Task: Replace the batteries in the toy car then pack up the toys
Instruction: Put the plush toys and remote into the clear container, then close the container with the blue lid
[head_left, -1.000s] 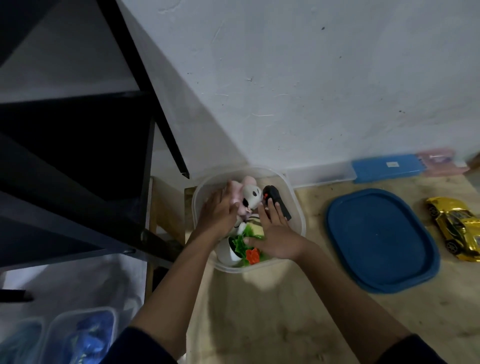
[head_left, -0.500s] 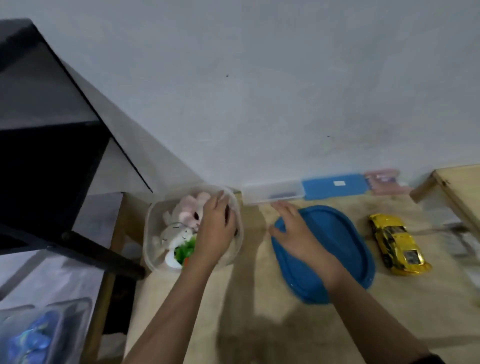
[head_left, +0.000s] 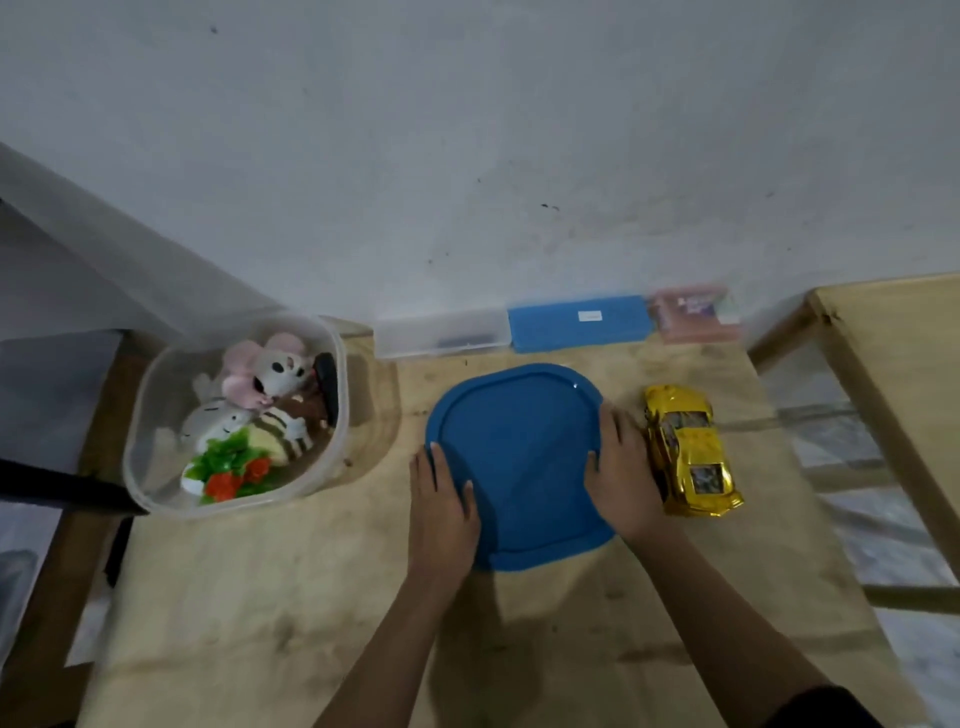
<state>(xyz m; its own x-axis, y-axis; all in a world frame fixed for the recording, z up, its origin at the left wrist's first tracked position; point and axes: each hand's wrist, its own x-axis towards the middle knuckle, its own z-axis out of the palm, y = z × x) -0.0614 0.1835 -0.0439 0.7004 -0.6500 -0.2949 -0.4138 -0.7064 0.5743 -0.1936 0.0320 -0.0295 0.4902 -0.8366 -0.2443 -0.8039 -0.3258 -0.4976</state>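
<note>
Table (head_left: 322, 613): a pale wooden top set against a white wall; both forearms reach in from the near edge.
Lid (head_left: 514, 457): a large blue lid with rounded corners lying flat on the wood; it is the thing now gripped, one hand on each side edge.
Tub (head_left: 156, 395): a clear plastic tub well to the left of the grip, open, already holding soft toys, a green and red toy and a dark object; a second ago both hands were inside it; half a second ago the left hand alone remained there.
Toy car (head_left: 691, 452): gold, on the table just right of the right hand, touching or nearly touching its knuckles; not yet in the tub.
Left hand (head_left: 441, 509): now off the tub and laid flat on the lid's near-left edge; fingers spread and pressing, not curled under.
Right hand (head_left: 623, 478): on the lid's right edge, fingers bent over the rim; whether they hook beneath it cannot be told.
Meaning: the switch from tub to lid suggests closing up comes next; yet the car remains outside, so packing looks unfinished.
</note>
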